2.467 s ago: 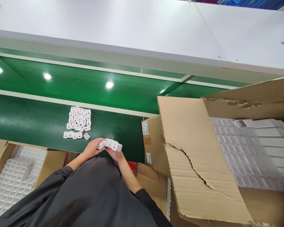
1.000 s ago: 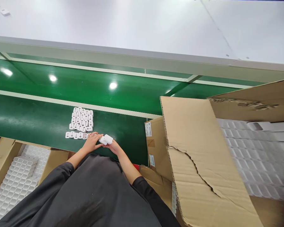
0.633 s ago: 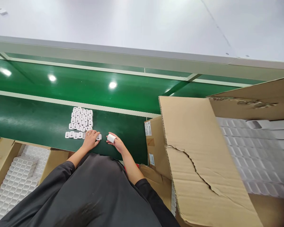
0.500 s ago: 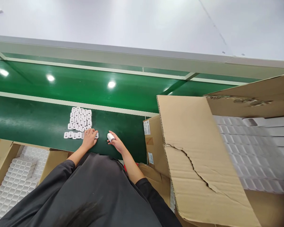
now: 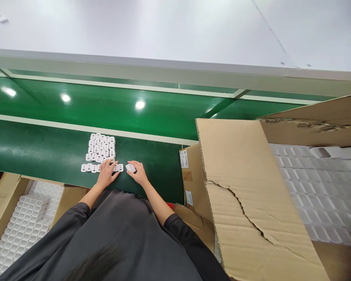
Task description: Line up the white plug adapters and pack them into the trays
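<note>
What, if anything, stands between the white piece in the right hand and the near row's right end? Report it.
Nothing visible: only a strip of green surface lies between the white piece in the right hand and the right end of the near row. The left hand is over the row's middle, outside that gap.

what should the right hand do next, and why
Probably ease the white plastic piece left against the end of the front row, turned to match. The right hand holds it just beyond that end, tilted, with a small gap between, while the left hand rests over the row and may be steadying it.
</note>
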